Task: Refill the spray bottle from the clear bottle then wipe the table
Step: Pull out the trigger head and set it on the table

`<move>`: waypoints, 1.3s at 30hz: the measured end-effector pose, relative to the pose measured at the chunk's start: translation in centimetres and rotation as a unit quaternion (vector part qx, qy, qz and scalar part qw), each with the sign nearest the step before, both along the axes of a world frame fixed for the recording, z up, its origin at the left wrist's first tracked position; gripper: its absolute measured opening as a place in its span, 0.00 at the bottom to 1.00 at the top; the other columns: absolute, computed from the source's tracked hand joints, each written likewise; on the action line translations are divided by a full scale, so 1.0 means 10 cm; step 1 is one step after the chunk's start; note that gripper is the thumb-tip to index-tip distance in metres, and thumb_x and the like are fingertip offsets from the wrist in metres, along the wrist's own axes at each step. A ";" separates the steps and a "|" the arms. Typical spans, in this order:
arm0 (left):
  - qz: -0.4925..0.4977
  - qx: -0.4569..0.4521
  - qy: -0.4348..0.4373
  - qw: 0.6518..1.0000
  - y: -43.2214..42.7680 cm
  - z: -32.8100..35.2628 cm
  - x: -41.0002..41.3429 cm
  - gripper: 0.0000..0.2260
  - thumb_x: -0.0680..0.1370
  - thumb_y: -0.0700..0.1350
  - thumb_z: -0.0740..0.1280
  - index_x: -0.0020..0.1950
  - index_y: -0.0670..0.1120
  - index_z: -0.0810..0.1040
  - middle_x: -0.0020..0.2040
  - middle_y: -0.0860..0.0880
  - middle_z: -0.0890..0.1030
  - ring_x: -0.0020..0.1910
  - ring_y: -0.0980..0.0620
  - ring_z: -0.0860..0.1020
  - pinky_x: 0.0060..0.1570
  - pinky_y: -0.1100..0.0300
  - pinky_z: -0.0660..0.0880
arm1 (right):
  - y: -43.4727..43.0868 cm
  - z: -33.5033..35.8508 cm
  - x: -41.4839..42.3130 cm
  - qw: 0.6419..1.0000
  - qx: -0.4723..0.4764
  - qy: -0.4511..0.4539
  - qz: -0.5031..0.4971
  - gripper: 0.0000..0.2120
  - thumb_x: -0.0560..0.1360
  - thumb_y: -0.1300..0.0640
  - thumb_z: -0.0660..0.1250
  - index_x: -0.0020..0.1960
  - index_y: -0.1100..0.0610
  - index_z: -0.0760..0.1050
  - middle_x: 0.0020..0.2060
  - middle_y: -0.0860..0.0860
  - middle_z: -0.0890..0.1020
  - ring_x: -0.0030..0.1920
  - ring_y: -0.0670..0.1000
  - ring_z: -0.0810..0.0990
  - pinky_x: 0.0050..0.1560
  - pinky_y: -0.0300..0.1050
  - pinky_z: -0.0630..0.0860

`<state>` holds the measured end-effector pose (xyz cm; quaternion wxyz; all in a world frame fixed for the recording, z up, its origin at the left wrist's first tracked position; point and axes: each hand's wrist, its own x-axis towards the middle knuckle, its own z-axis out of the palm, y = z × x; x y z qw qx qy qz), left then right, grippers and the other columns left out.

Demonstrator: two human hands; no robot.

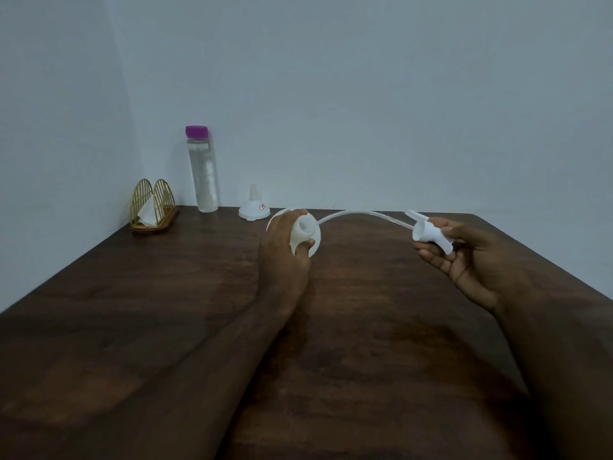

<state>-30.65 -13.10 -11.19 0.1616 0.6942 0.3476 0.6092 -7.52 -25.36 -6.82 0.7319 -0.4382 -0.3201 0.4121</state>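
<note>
The left hand [285,240] grips the white spray bottle [306,235] near the middle of the bench's far edge, its fingers [306,244] and thumb curled round the bottle's neck, with the open mouth tilted toward the person. The right hand [464,254] holds the white spray head [431,235] off to the right, above the bench [166,310]; the thumb pinches it against loosely curled fingers. A thin dip tube [361,214] arcs from the spray head across to the bottle's mouth. The clear bottle [204,171] with a purple cap [196,130] stands upright at the far edge, toward the left corner, against the wall. Just right of it, a white funnel [254,204] sits upside down, spout up. In the far left corner stands a gold wire napkin holder [151,204] with a white napkin [147,212] in it.
</note>
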 end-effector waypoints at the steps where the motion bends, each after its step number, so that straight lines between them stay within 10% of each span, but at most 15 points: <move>1: -0.001 -0.001 -0.002 1.000 0.00 -0.01 0.00 0.21 0.70 0.32 0.73 0.61 0.45 0.77 0.56 0.56 0.75 0.56 0.60 0.70 0.59 0.72 0.63 | 0.01 -0.01 0.01 1.000 0.000 0.002 -0.001 0.11 0.79 0.64 0.55 0.52 0.62 0.77 0.41 0.59 0.85 0.36 0.52 0.86 0.43 0.43 0.84; 7: 0.003 0.028 -0.001 1.000 0.04 -0.03 0.00 0.21 0.69 0.31 0.72 0.60 0.43 0.79 0.58 0.48 0.80 0.58 0.50 0.76 0.63 0.54 0.71 | 0.06 -0.06 0.01 0.997 -0.051 -0.045 -0.033 0.11 0.80 0.63 0.56 0.52 0.61 0.77 0.47 0.61 0.84 0.40 0.54 0.86 0.39 0.43 0.83; 25: -0.004 0.062 0.014 0.998 0.05 -0.07 0.02 0.20 0.69 0.29 0.70 0.59 0.43 0.79 0.56 0.58 0.74 0.57 0.62 0.69 0.64 0.64 0.65 | 0.04 -0.06 0.04 0.998 -0.025 0.044 -0.027 0.11 0.79 0.63 0.55 0.52 0.62 0.76 0.41 0.60 0.85 0.34 0.53 0.86 0.38 0.44 0.83; 30: 0.005 0.075 0.026 0.997 0.04 -0.05 0.01 0.21 0.68 0.28 0.70 0.57 0.45 0.79 0.53 0.58 0.75 0.57 0.58 0.71 0.67 0.39 0.65 | 0.06 -0.13 0.09 0.997 -0.051 0.023 -0.047 0.10 0.80 0.63 0.56 0.51 0.62 0.76 0.46 0.63 0.83 0.36 0.54 0.86 0.38 0.44 0.84; 39: 0.055 0.090 0.076 0.992 0.07 -0.01 0.01 0.24 0.70 0.37 0.74 0.66 0.46 0.75 0.57 0.48 0.80 0.57 0.49 0.74 0.66 0.46 0.68 | -0.01 0.01 0.16 0.988 -0.003 0.101 -0.116 0.06 0.81 0.62 0.61 0.50 0.63 0.75 0.48 0.60 0.81 0.34 0.53 0.86 0.38 0.44 0.84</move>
